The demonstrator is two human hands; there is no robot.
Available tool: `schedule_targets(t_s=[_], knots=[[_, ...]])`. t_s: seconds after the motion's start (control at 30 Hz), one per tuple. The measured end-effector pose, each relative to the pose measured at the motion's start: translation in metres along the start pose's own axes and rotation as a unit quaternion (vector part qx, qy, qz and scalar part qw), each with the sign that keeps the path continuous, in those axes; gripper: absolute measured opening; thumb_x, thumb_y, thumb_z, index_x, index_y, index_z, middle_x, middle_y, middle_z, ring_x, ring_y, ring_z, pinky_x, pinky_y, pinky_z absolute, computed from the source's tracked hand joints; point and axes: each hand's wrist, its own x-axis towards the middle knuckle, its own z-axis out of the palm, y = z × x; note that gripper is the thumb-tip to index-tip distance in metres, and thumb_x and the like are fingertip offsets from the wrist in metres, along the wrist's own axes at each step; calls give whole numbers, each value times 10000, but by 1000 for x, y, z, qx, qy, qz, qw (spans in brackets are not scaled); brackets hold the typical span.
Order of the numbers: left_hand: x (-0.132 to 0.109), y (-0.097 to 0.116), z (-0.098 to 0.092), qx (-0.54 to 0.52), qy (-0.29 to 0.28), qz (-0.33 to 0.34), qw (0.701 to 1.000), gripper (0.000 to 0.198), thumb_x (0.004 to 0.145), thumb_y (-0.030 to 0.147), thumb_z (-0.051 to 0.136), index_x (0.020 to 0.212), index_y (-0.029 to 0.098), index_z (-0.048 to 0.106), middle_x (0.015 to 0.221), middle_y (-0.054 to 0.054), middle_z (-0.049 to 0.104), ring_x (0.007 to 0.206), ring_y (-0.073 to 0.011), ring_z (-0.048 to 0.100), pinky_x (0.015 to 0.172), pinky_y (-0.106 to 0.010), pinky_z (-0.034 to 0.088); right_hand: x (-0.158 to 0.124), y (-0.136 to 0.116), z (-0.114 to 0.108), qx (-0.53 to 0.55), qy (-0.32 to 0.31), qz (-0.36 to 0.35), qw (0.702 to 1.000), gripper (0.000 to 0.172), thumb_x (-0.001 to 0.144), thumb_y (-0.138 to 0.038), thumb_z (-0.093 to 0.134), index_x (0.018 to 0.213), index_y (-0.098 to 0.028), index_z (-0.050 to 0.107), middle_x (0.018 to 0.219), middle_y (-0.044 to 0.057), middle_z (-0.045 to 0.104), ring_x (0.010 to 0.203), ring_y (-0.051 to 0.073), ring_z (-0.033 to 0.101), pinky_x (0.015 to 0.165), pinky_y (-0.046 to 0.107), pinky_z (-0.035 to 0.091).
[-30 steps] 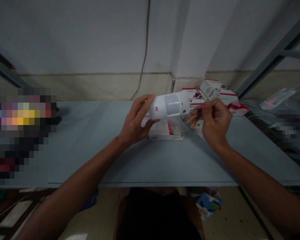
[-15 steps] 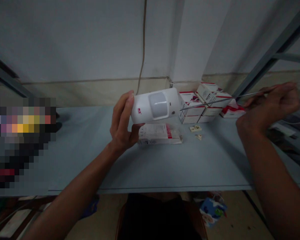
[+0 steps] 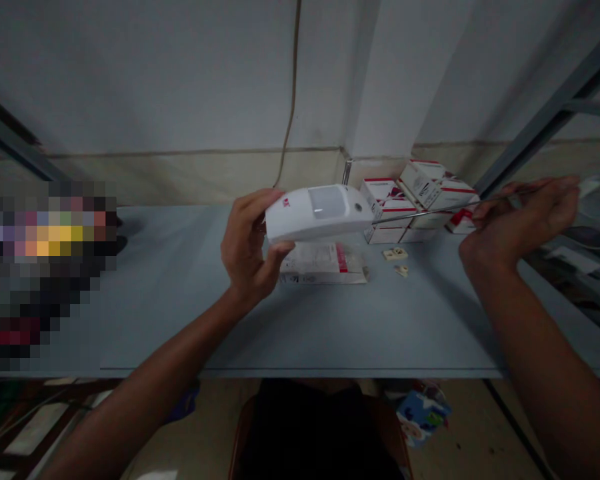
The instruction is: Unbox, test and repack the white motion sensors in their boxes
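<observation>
My left hand [image 3: 253, 243] is closed round the left end of a white motion sensor [image 3: 305, 227], held above the table. The sensor lies sideways and tilted, its grey window facing up and its lower side showing. From the right, my right hand [image 3: 535, 210] grips a long thin screwdriver [image 3: 430, 212] whose handle is mostly hidden by the fingers. Its tip meets the right end of the sensor. Beneath the sensor, a white and red box [image 3: 325, 267] rests on the table, with small cream plastic brackets [image 3: 396, 254] to its right.
Several white and red boxes [image 3: 387, 200] are stacked against the wall at the back right. A cable [image 3: 294, 80] hangs down the wall. Metal frame posts [image 3: 550, 100] slant at both sides of the blue-grey table [image 3: 180, 320]. The left end of the table is blurred out.
The sensor has turned about its length, so its window faces further up and its lower side shows. The screwdriver stays at its right end. My right hand has shifted slightly left.
</observation>
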Motion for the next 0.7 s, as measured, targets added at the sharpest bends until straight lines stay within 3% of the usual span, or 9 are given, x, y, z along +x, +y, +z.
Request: schedule_targets(t_s=[0.07, 0.13, 0.2, 0.3, 0.37, 0.47, 0.6, 0.7], knots=[[2, 2, 2, -81, 19, -56, 995, 509, 945, 719, 609, 1174, 265, 641, 1223, -88, 670, 1152, -263, 700, 911, -406, 649, -4, -3, 1, -4, -13, 12, 1000, 390, 1130, -287, 274, 781, -255, 445, 631, -84, 500, 348, 62, 390, 353, 230, 273], [6, 1, 4, -166, 25, -129, 977, 431, 936, 661, 672, 1066, 252, 629, 1165, -58, 694, 884, -178, 746, 673, -287, 640, -8, -7, 2, -8, -28, 28, 999, 405, 1138, -294, 261, 780, -250, 444, 594, -85, 488, 335, 69, 388, 334, 222, 251], [11, -1, 4, -241, 19, -209, 948, 397, 941, 622, 690, 1051, 250, 603, 1131, -38, 731, 621, -105, 694, 457, -214, 527, -13, -11, 4, -12, -51, 63, 997, 418, 1147, -322, 255, 785, -240, 446, 581, -84, 482, 328, 74, 394, 321, 212, 240], [18, -4, 1, -337, -23, -299, 893, 392, 970, 584, 667, 1172, 258, 585, 1153, -41, 774, 403, -58, 571, 306, -203, 375, -17, -16, 7, 7, -58, 138, 989, 407, 1153, -346, 260, 808, -229, 441, 606, -77, 500, 345, 73, 410, 321, 196, 248], [23, -4, -2, -390, -73, -327, 858, 399, 982, 523, 665, 1259, 251, 576, 1201, -54, 777, 375, -58, 558, 287, -213, 378, -16, -18, 8, 22, -47, 180, 982, 379, 1152, -320, 285, 820, -226, 442, 625, -70, 520, 381, 74, 453, 333, 181, 247], [28, -3, -9, -432, -126, -339, 826, 505, 924, 432, 751, 1360, 247, 577, 1233, -57, 770, 518, -89, 680, 378, -198, 503, -11, -19, 10, 33, -31, 221, 974, 371, 1146, -279, 338, 800, -214, 455, 633, -62, 525, 447, 63, 523, 381, 153, 316], [27, -6, -12, -418, -151, -319, 837, 806, 782, 364, 906, 1489, 326, 522, 1231, -33, 766, 764, -152, 787, 529, -180, 603, -4, -21, 11, 65, 11, 247, 967, 393, 1136, -170, 363, 753, -200, 447, 595, -80, 465, 474, 23, 511, 452, 106, 374], [22, -10, -7, -392, -155, -299, 856, 810, 773, 538, 901, 1456, 270, 559, 974, -27, 803, 643, -167, 771, 515, -214, 610, -3, -20, 11, 44, 9, 244, 969, 376, 1128, -122, 365, 776, -211, 465, 553, -81, 490, 454, 36, 503, 431, 105, 344]])
